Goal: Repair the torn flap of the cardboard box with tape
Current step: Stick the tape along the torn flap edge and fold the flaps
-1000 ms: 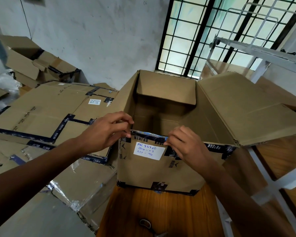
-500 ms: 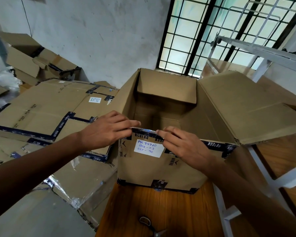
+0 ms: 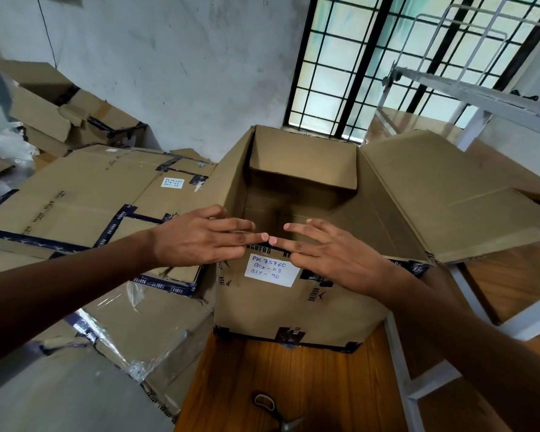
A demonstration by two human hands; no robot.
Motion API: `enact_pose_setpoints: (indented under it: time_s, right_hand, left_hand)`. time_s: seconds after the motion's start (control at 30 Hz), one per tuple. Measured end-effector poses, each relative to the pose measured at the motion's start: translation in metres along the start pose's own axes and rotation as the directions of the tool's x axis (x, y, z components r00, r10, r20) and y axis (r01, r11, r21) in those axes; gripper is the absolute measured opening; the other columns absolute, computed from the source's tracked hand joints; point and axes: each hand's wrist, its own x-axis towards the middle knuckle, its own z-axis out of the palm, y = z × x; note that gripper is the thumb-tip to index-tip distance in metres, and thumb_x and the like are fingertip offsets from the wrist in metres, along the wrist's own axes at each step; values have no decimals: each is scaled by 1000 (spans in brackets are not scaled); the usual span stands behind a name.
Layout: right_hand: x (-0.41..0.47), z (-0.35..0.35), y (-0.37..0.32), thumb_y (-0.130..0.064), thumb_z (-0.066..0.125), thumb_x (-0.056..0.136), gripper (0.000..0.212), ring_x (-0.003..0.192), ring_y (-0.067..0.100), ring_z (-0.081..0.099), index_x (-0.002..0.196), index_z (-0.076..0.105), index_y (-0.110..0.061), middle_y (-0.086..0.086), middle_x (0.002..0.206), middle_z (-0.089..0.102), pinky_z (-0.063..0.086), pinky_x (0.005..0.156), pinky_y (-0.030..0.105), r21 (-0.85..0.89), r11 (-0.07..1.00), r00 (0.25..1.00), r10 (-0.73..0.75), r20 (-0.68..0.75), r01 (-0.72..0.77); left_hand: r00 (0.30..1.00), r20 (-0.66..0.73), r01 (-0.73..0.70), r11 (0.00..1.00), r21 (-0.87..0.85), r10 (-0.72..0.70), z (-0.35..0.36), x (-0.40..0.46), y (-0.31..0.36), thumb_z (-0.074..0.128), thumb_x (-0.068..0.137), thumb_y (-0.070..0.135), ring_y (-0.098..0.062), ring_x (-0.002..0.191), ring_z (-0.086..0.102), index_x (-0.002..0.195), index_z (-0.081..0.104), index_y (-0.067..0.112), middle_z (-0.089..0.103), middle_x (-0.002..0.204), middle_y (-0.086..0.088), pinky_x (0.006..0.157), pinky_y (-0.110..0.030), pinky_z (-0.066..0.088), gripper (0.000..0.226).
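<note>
Both hands, left (image 3: 200, 241) and right (image 3: 331, 257), press flat-fingered, grasping nothing, on the tape (image 3: 262, 248) along the box's (image 3: 293, 307) near rim at 12 o'clock; uneven rubbing could wrinkle it and loosen the repair.

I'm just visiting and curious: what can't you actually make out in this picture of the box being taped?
Head view only:
- Tape along the box near rim: mostly covered by the left hand and right hand.
- The tear itself: not visible, under the fingers if there.
- Scissors: blades cut off by the bottom edge.
- Far label: writing too small to read.
- Tape roll: not in view.
</note>
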Motion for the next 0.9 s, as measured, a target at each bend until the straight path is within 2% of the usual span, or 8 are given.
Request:
enact_pose_setpoints:
  time_s: [0.13,0.3,0.37,0.47,0.57,0.67,0.77,0.9]
  right_hand:
    - [-1,-2,2,-14,80,87,53,148,36,41,129,47,-20,4,166,39,43,113,54,-13,1000,1000,10,3,-10]
    - [-2,1,3,-16,83,85,49,137,34,49,123,53,-21,4,160,48,49,106,53,-17,1000,1000,-2,-5,2]
    - [-1,1,6,-17,85,84,51,136,33,50,122,52,-22,4,158,50,49,106,51,-5,1000,1000,-9,-4,9]
    - [1,2,8,-14,84,85,51,135,32,51,123,51,-21,4,157,51,51,105,47,34,999,1000,-17,-8,17]
    - [0,5,8,-8,76,89,47,141,31,47,126,50,-21,3,162,44,60,88,45,127,992,1000,12,20,-15]
    - [0,7,9,-4,73,90,49,143,28,41,128,47,-22,0,165,36,62,68,39,161,986,998,21,56,-30]
    - [0,7,12,-4,76,89,56,143,26,42,131,45,-25,-1,164,38,63,72,39,208,978,998,13,56,-25]
    - [-2,13,12,-3,76,89,56,151,27,36,131,46,-25,-3,168,34,63,83,39,186,983,998,-12,57,1]
  left_hand:
    - [999,-21,-35,999,16,35,3,-1,-2,64,106,14,-26,135,62,115,61,20,52,164,-1,90,-37,45,11]
    - [996,-33,-86,996,-9,86,3,3,-7,67,106,17,-26,128,64,115,63,20,61,155,-2,81,-36,51,10]
    - [994,-52,-98,995,-35,96,1,7,-9,68,105,16,-26,127,64,117,61,19,64,152,-2,83,-37,50,14]
    - [991,-94,-100,992,-73,93,0,11,-13,65,108,17,-28,127,64,121,59,18,67,147,-1,95,-41,53,14]
    - [992,-93,-103,986,-133,91,1,13,-16,63,110,16,-29,128,65,121,60,17,68,146,-3,104,-45,54,12]
    - [996,-60,-78,974,-214,66,0,13,-17,67,106,12,-29,130,64,126,56,17,67,147,-5,104,-45,56,23]
    - [999,-6,-34,957,-287,33,-2,11,-19,71,98,4,-29,129,62,127,55,18,65,149,-5,90,-42,63,36]
    - [998,-5,-65,952,-300,67,-4,13,-24,66,104,8,-26,130,61,124,58,18,64,150,-3,87,-42,64,23]
